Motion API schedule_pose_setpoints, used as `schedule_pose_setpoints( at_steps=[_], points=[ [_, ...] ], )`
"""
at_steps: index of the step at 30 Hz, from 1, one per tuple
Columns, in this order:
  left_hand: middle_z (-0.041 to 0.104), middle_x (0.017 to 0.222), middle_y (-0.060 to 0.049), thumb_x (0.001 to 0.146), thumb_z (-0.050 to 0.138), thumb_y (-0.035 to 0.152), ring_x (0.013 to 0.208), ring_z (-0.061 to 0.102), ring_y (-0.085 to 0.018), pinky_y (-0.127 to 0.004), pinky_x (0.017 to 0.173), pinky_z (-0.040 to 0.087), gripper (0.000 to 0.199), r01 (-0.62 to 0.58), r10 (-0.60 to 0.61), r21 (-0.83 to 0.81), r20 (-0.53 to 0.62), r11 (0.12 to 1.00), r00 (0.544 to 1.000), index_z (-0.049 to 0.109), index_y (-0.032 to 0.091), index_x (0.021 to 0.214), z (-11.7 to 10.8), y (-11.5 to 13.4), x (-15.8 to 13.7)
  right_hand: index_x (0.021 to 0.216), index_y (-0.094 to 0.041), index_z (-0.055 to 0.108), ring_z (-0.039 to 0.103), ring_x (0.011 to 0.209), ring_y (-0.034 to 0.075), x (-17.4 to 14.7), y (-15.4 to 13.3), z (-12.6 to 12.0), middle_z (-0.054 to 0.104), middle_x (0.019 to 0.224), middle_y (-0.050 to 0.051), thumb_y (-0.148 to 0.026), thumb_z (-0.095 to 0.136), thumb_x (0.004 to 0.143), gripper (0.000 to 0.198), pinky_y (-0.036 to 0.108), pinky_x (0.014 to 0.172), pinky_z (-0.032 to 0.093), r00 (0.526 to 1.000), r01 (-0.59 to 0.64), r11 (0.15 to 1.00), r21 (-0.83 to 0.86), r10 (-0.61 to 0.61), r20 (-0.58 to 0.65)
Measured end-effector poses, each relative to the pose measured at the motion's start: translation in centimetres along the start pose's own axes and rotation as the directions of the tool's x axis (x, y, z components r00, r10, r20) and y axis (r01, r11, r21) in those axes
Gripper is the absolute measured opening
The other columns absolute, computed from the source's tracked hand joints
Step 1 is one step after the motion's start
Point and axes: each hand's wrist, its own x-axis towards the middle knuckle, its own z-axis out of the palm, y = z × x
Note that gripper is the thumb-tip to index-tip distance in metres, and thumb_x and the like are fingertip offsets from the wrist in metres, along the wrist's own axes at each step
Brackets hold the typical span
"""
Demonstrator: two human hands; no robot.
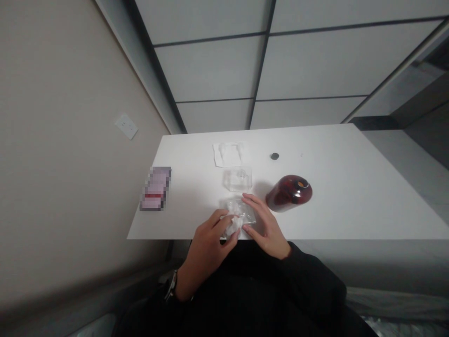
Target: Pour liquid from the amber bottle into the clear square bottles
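Near the table's front edge lies a clear plastic piece (249, 214), flat and box-like. My left hand (206, 241) pinches a crumpled white tissue (233, 226) and presses it against the piece's left part. With thumb and fingers, my right hand (267, 230) grips the right side of the same piece. Just beyond stands another clear plastic container (242, 181). Behind that, a white paper sheet (231, 159) carries two small clear parts. A glossy dark red vase-like vessel (286, 195) leans or lies right of my right hand, its opening facing up and right.
On the white table (351, 187), a small dark disc (274, 156) sits toward the back. At the left edge is a blurred-out pinkish rectangular item (155, 188). A wall with an outlet (126, 126) borders the left, and white panels (213, 70) rise behind.
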Motion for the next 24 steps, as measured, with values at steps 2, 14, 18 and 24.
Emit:
schedule_pose_setpoints(
  at_steps=[2,14,18,24],
  points=[
    [0.077,0.115,-0.009,0.095,0.069,0.015,0.1,0.078,-0.025,-0.034,0.088,0.064,0.025,0.002,-0.001,-0.024,0.046,1.0,0.999,0.074,0.024,0.118,-0.2,0.3,0.0,0.156,-0.029,0.052,0.056,0.147,0.033,0.0,0.1,0.1,0.058,0.158,0.015,-0.044,0.064,0.103,0.056,0.056,0.119,0.049,1.0,0.006,1.0,0.002,-0.006,-0.003],
    [0.076,0.12,-0.011,0.099,0.066,0.024,0.109,0.076,-0.026,-0.036,0.092,0.063,0.017,0.091,-0.092,-0.015,-0.175,0.996,0.98,0.076,0.019,0.113,-1.6,-1.3,0.1,0.154,-0.031,0.054,0.059,0.143,0.032,-0.2,0.4,0.9,0.062,0.153,0.013,-0.043,0.074,0.099,0.06,0.055,0.119,0.05,0.998,-0.04,0.999,-0.021,0.039,-0.053],
    [0.079,0.113,-0.009,0.1,0.065,0.018,0.105,0.077,-0.023,-0.033,0.094,0.063,0.017,0.068,-0.066,0.017,-0.094,0.998,0.993,0.073,0.019,0.115,0.1,-0.5,0.2,0.154,-0.033,0.054,0.059,0.143,0.032,-0.2,0.5,0.9,0.062,0.153,0.012,-0.045,0.074,0.099,0.06,0.054,0.12,0.05,0.998,-0.038,0.999,-0.005,0.037,-0.058],
    [0.079,0.11,-0.007,0.1,0.066,0.022,0.102,0.077,-0.022,-0.032,0.092,0.063,0.015,0.142,-0.136,0.047,-0.115,0.989,0.984,0.074,0.018,0.111,-1.7,-1.6,-1.2,0.152,-0.032,0.055,0.061,0.141,0.031,0.0,0.9,1.1,0.064,0.148,0.013,-0.045,0.076,0.097,0.06,0.053,0.118,0.051,0.993,-0.029,1.0,-0.01,0.027,-0.116]
  ],
)
